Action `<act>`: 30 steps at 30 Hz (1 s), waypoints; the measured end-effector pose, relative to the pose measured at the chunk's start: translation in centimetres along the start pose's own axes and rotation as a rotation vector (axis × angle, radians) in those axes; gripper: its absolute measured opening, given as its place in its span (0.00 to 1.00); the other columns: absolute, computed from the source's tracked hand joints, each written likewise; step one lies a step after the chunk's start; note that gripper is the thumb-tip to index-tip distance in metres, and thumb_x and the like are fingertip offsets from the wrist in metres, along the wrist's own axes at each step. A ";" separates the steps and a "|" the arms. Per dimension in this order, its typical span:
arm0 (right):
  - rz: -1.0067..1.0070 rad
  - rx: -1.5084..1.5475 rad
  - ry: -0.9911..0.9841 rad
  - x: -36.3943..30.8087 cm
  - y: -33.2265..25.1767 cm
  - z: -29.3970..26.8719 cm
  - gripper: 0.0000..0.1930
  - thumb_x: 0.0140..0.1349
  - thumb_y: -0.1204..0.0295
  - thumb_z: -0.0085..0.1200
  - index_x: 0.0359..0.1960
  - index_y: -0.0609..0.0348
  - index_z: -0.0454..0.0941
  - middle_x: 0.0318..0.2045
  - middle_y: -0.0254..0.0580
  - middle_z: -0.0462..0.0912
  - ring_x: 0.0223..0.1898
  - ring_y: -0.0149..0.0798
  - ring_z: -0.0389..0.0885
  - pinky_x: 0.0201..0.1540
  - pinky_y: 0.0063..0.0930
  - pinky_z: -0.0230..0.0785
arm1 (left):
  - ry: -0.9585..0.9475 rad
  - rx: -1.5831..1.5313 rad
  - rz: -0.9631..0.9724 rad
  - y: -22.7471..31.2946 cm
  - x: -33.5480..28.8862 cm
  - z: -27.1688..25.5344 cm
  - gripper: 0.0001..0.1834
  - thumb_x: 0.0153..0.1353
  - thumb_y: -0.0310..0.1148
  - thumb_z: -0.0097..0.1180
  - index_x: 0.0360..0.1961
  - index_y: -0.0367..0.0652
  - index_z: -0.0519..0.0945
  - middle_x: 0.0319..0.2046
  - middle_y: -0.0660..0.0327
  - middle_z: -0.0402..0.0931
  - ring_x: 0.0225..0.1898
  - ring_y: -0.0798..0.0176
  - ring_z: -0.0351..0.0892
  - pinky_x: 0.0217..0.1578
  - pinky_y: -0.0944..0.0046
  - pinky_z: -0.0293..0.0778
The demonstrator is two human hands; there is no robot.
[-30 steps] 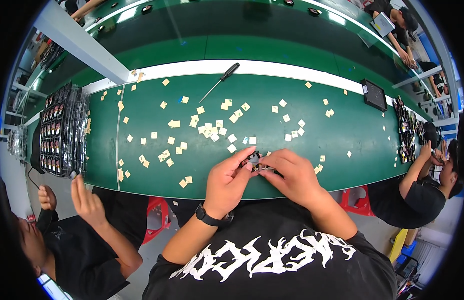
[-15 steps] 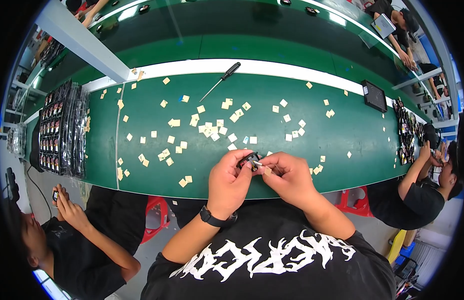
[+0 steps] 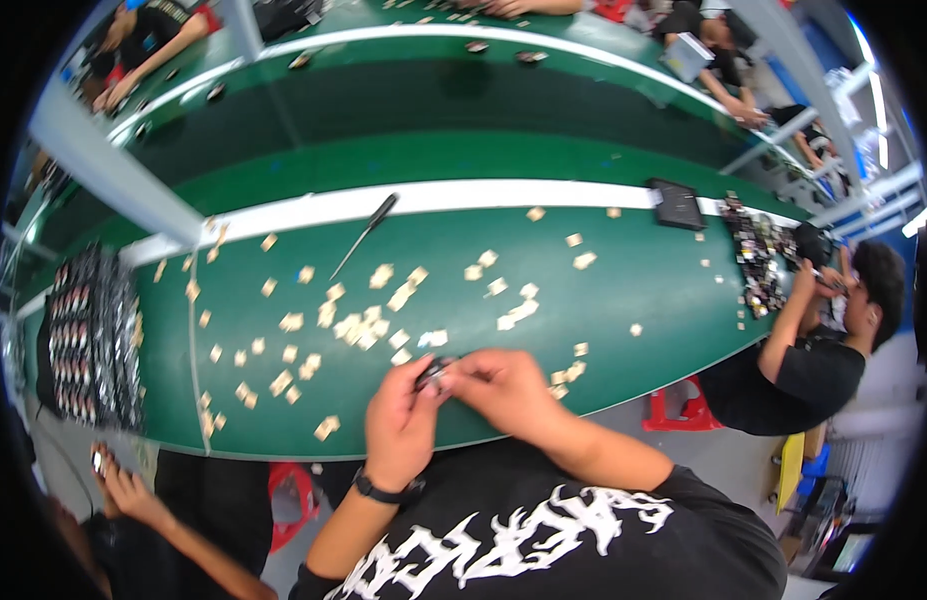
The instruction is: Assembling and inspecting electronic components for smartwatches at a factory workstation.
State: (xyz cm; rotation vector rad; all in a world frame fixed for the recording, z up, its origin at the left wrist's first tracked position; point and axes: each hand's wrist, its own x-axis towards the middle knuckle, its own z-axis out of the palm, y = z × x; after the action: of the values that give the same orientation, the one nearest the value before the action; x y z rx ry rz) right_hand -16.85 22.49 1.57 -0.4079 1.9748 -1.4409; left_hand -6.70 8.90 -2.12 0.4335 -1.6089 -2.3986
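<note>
My left hand (image 3: 401,415), with a dark watch band at the wrist, is closed round a small black device (image 3: 435,373) with a rounded shape, held above the near edge of the green table. My right hand (image 3: 508,390) meets it from the right, its thumb and fingers pinched together against the device. Motion blur and the fingers hide whatever is in that pinch. Many small cream square pieces (image 3: 361,328) lie scattered over the table beyond my hands, some overlapping. Farther off, a screwdriver (image 3: 366,232) with a black handle rests slantwise.
Stacked trays of small dark devices (image 3: 78,340) stand at the left end of the table. A shallow black tray (image 3: 676,204) sits at the back right, near a pile of small dark parts (image 3: 755,255). Co-workers sit on either side; a grey post (image 3: 123,165) rises at the far left.
The view has tilted and shifted, so the table sits lower in it. A small tan square that showed at my right fingertips is no longer visible. Both hands stay together at the device.
</note>
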 end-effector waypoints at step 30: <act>0.086 -0.919 1.348 -10.4 12.4 -34.3 0.18 0.62 0.65 0.64 0.47 0.65 0.79 0.41 0.55 0.83 0.45 0.54 0.81 0.51 0.43 0.74 | 0.304 0.031 0.124 6.3 -1.1 -4.7 0.14 0.68 0.17 0.55 0.53 0.31 0.75 0.46 0.46 0.82 0.44 0.52 0.86 0.46 0.57 0.85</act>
State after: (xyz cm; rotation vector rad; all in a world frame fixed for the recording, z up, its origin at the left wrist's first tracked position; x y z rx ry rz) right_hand -30.35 57.84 -0.31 0.4594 3.6214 -0.5695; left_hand -3.89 2.85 2.18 0.6483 -1.4919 -2.1010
